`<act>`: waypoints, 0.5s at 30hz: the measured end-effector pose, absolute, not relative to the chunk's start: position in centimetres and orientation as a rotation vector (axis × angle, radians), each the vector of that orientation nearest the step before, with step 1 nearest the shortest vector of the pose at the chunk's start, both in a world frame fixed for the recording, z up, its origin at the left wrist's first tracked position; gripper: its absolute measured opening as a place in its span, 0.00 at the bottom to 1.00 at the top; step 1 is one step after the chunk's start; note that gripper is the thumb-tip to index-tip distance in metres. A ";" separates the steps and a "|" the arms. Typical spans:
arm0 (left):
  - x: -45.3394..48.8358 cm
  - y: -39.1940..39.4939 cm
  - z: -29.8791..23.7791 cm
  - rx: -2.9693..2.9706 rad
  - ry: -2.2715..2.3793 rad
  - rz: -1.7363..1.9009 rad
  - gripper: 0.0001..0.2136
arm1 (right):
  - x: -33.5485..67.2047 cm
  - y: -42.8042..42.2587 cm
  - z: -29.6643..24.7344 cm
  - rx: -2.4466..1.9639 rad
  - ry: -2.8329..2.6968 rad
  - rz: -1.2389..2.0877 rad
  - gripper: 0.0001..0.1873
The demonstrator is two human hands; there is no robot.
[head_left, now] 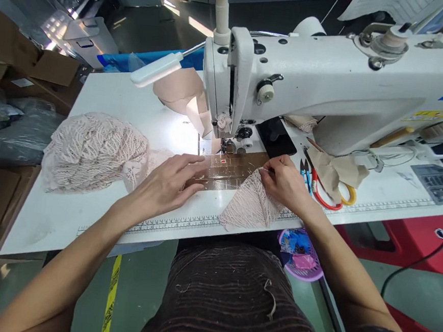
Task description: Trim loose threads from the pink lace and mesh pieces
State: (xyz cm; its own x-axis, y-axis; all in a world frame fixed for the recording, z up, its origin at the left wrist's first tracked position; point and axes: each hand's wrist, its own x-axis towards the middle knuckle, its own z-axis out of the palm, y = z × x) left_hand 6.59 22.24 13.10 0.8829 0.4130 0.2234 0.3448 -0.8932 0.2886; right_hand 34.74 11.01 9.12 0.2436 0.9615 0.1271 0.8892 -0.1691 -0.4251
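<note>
My right hand [283,181] pinches the upper edge of a pale pink piece of lace fabric [247,204], which hangs over the front of the sewing table. Left of it, my left hand [172,180] lies palm down with its fingers spread, over the left end of a brown taped plate [228,171]. Just beyond both hands stands a white sewing machine [309,75]; its needle and presser foot [225,145] are above the plate. A large bundle of the same lace [95,153] rests on the table, partly reaching behind my left hand.
Red-handled scissors [324,200] and blue snips [305,175] lie right of my right hand, near beige scraps [330,169]. A black phone [275,137] sits under the machine arm. A lamp [158,69] hangs at left; a purple basket [305,267] is below the table.
</note>
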 end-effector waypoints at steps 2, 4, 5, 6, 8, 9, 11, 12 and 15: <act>8.2 22.0 12.7 2.667 0.481 0.475 0.15 | 34.8 10.8 9.4 -1.997 -1.636 0.277 0.09; 9.7 22.0 12.3 2.516 0.431 0.514 0.18 | 34.2 10.5 10.3 -1.821 -1.583 0.363 0.09; 10.2 22.0 12.1 2.429 0.417 0.516 0.20 | 33.7 10.4 10.8 -1.715 -1.559 0.443 0.09; 10.7 21.9 12.1 2.328 0.405 0.507 0.23 | 33.1 10.4 11.4 -1.606 -1.537 0.540 0.10; 11.3 21.6 12.0 2.096 0.367 0.458 0.27 | 31.8 10.4 12.4 -1.421 -1.490 0.739 0.11; 11.4 21.4 12.1 1.981 0.344 0.428 0.27 | 31.2 10.5 12.7 -1.353 -1.469 0.827 0.13; 11.2 21.0 12.3 1.798 0.331 0.372 0.24 | 30.1 10.8 13.0 -1.254 -1.454 0.980 0.17; 10.9 20.8 12.4 1.731 0.353 0.361 0.22 | 29.8 11.0 13.0 -1.216 -1.459 1.047 0.20; 9.6 20.5 12.5 1.586 0.512 0.393 0.15 | 29.2 11.7 12.3 -1.155 -1.491 1.161 0.26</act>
